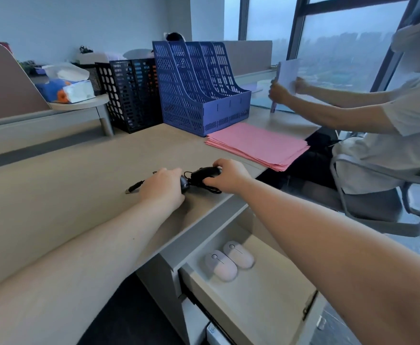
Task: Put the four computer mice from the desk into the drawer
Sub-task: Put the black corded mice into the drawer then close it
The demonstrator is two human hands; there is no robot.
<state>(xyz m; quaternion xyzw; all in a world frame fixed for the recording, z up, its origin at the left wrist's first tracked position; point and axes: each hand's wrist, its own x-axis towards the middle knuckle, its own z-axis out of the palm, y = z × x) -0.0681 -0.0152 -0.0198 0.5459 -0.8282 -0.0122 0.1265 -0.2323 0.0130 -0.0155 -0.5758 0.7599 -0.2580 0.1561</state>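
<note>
two bare forearms reach forward from the bottom of the view, over an open drawer [273,292] below the worktop [62,185] edge. left hand [162,189] lies palm down, closed over a black wired mouse [184,184] that shows only at its thumb side. right hand [227,176] pinches a second black wired mouse [206,172] between thumb and fingers, just beside the first. tangled black cable [205,189] runs between and under both mice, and a usb plug [132,189] pokes out to the left of the left hand. two pale lilac wireless mice [230,260] already sit side by side in the drawer, so the task looks half done. to do this step well, gather the loose cable into each hand first, lift both mice clear of the worktop edge, and keep the plug from snagging. set them in the bare drawer floor beside the lilac pair. beyond lie a pink paper stack [258,145] and a blue file rack [199,88].
</note>
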